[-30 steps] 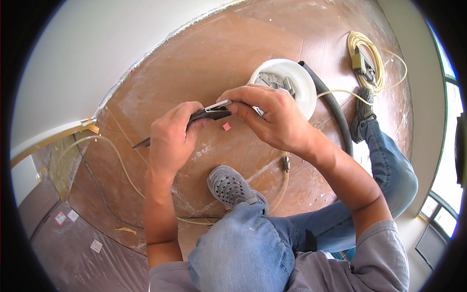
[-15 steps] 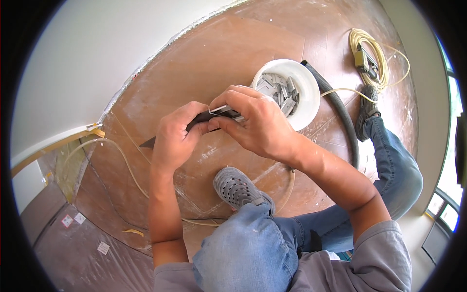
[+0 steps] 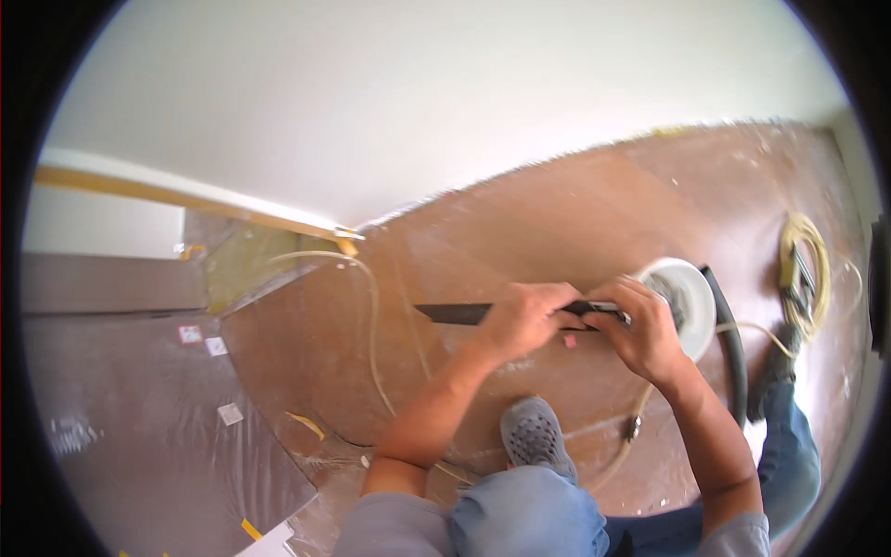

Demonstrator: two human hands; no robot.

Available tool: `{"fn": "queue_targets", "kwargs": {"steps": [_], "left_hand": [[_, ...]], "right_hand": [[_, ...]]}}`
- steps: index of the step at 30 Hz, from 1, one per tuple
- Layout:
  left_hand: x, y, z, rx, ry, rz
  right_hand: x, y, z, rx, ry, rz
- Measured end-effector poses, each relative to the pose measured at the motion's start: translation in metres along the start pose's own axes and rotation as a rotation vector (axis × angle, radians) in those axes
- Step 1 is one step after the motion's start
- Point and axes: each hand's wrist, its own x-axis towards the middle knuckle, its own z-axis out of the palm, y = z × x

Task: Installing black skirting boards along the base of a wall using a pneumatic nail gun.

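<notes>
A long dark flat strip (image 3: 453,314) is held level in front of me, its tapered end pointing left. My left hand (image 3: 522,320) is closed around its middle. At the strip's right end, the fingers of my right hand (image 3: 642,327) are pinched closed. A metal-edged piece at that end is mostly covered by these fingers, and its kind is unclear. Just beyond the right hand stands a white bucket (image 3: 703,320), partly hidden by it, with grey pieces inside.
A dark corrugated hose (image 3: 729,357) curves right of the bucket. Farther right lies a coiled cream hose (image 3: 817,278). A wall (image 3: 464,102) rises beyond the brown floor (image 3: 557,213). Plastic sheeting (image 3: 158,436) covers the lower left. My shoe (image 3: 535,432) is below my hands.
My view has swung left, so hands, bucket and hoses appear farther right and lower. Both hands stay closed on the strip, and more of its left end shows.
</notes>
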Motion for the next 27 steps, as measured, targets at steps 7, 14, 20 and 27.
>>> {"fn": "queue_targets", "kwargs": {"steps": [7,14,20,27], "left_hand": [[-0.001,0.020,-0.017,-0.123,0.123,-0.025],[-0.002,0.002,-0.019,-0.176,0.068,-0.015],[-0.005,0.005,-0.014,-0.184,0.085,0.018],[0.001,0.006,-0.016,-0.240,0.058,-0.028]], "right_hand": [[0.002,-0.018,0.005,0.187,0.072,0.078],[0.002,-0.024,-0.004,0.245,0.061,-0.056],[0.000,-0.033,-0.002,0.181,0.057,0.051],[0.005,-0.035,-0.008,-0.009,-0.033,0.071]]}}
